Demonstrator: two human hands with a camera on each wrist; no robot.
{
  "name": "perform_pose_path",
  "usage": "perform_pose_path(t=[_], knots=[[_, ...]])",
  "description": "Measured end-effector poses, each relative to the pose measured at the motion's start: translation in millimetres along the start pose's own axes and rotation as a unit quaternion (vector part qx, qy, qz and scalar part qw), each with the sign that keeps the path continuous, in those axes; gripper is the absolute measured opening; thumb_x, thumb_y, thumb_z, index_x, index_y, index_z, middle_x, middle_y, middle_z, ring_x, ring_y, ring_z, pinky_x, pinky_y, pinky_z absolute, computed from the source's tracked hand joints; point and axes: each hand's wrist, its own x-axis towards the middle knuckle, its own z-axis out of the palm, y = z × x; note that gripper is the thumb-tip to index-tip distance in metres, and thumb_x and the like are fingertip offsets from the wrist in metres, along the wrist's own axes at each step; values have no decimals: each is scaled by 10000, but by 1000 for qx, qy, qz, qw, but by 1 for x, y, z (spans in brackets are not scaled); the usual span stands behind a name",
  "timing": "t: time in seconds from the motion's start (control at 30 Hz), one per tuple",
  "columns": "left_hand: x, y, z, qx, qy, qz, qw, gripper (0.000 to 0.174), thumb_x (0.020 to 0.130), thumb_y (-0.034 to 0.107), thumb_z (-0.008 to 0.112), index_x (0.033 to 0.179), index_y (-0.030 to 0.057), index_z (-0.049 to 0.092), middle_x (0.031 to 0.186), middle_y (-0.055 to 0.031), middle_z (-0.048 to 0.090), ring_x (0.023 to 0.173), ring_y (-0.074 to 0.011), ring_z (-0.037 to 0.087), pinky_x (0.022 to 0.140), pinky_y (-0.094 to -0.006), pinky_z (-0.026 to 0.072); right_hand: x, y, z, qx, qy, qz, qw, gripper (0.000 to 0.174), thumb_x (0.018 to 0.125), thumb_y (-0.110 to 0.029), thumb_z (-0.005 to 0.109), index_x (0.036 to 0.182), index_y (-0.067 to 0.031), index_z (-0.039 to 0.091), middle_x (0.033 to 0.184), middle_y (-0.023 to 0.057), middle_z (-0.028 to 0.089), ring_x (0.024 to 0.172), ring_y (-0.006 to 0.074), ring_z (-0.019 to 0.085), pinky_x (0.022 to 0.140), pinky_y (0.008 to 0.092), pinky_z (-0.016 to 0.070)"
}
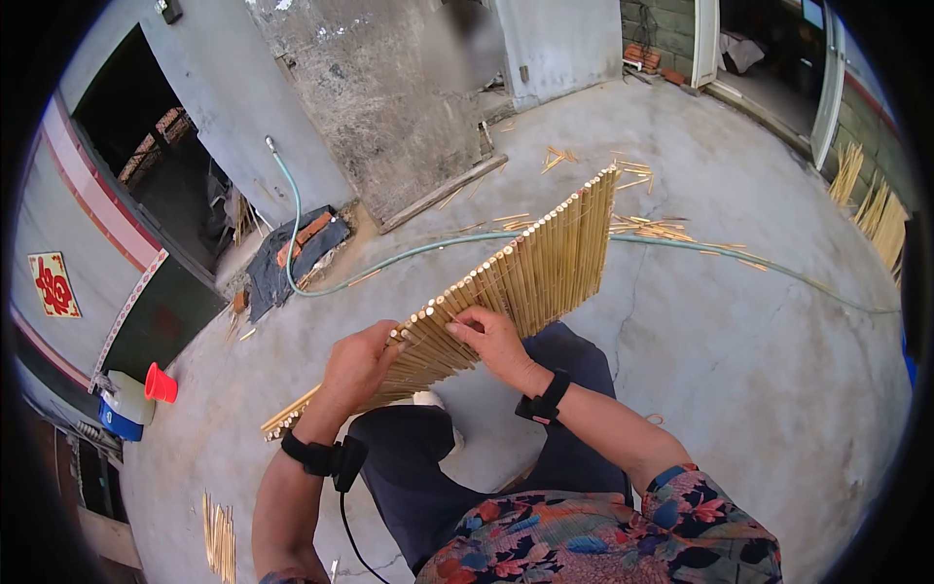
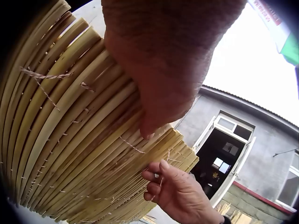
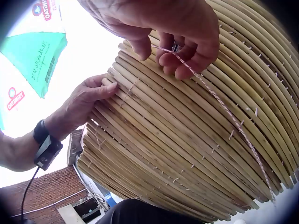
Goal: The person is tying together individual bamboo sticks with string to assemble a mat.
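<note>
A mat of pale sticks stitched with string (image 1: 545, 263) slants up to the right over the person's knees. At its upper edge the left hand (image 1: 358, 365) grips the stick ends, its thumb lying on the near face in the right wrist view. Farther along that edge, the right hand (image 1: 494, 346) pinches a twisted pink-and-white string (image 3: 219, 100) between thumb and curled fingers, in front of the sticks. The string trails down across the mat (image 3: 154, 126). A ring shows on one right-hand finger. The left hand's fingers behind the mat are hidden.
A green hose (image 1: 409, 255) crosses the concrete floor (image 1: 720, 389) beyond the mat. Loose sticks (image 1: 652, 229) lie near it, and more (image 1: 220, 540) lie at the lower left. A red bucket (image 1: 161, 383) stands at the left, by a whitish container (image 1: 128, 397).
</note>
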Motion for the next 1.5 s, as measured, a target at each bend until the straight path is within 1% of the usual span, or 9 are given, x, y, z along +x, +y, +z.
perform_pose_path(t=[0.13, 0.47, 0.57, 0.73, 1.07, 1.17, 1.37, 1.47, 1.5], knots=[[5, -24, 12, -1, -41, -14, 999, 244, 824, 183, 605, 1023, 44, 586, 833, -178, 632, 780, -346, 608, 674, -390, 465, 9, 36, 14, -2, 15, -3, 1000, 189, 855, -186, 611, 889, -1, 622, 689, 53, 599, 629, 119, 532, 597, 260, 438], [-19, -100, 73, -129, -55, -58, 988, 236, 834, 217, 569, 1012, 63, 584, 830, -182, 632, 819, -365, 593, 712, -412, 457, 13, 87, 49, -38, -66, 66, 995, 254, 907, -230, 506, 900, -4, 620, 643, 46, 564, 579, 123, 514, 537, 263, 422], [-19, -119, 91, -139, -36, -58, 988, 233, 832, 219, 570, 1011, 71, 588, 833, -176, 635, 821, -360, 595, 712, -411, 457, 17, 91, 55, -23, -60, 61, 996, 263, 920, -223, 469, 915, -5, 617, 713, 51, 589, 617, 123, 523, 547, 265, 432], [-20, -121, 103, -121, -73, -84, 986, 229, 828, 236, 576, 1013, 102, 592, 854, -170, 638, 841, -352, 595, 726, -417, 462, 16, 99, 57, -1, -86, 147, 986, 277, 930, -227, 445, 999, -16, 611, 846, 29, 615, 702, 114, 540, 585, 258, 459], [-30, -133, 143, -63, -125, -89, 986, 245, 832, 199, 577, 1035, 61, 563, 923, -162, 627, 887, -351, 587, 749, -408, 464, -4, 141, 50, 40, -92, 221, 970, 285, 936, -225, 424, 1074, -55, 606, 848, 31, 615, 729, 108, 552, 584, 263, 477], [-28, -135, 136, -62, -119, -107, 985, 260, 825, 203, 590, 1026, 41, 559, 925, -180, 624, 888, -360, 585, 754, -413, 463, -2, 149, 47, 5, -113, 237, 965, 283, 950, -199, 405, 1090, -48, 598, 1015, 39, 620, 795, 127, 593, 611, 259, 486], [-22, -126, 143, -96, -103, -181, 973, 369, 805, 288, 638, 1069, 44, 559, 907, -178, 636, 852, -341, 608, 730, -411, 477, -10, 155, 44, 89, -150, 241, 955, 225, 929, -188, 455, 989, -32, 606, 807, 3, 631, 641, 78, 564, 563, 231, 447], [-14, -123, 145, -88, -67, -185, 977, 399, 795, 317, 654, 1068, 39, 568, 885, -175, 642, 823, -340, 614, 705, -404, 481, -13, 147, 47, 13, -128, 174, 976, 196, 907, -171, 489, 972, -31, 610, 757, 14, 628, 646, 88, 556, 581, 242, 447], [-11, -125, 146, -94, -41, -169, 980, 384, 797, 317, 652, 1054, 42, 577, 886, -177, 641, 823, -340, 614, 701, -403, 480, -15, 145, 50, -15, -133, 150, 980, 196, 891, -172, 504, 959, -24, 613, 739, 55, 635, 654, 139, 582, 611, 275, 459]])
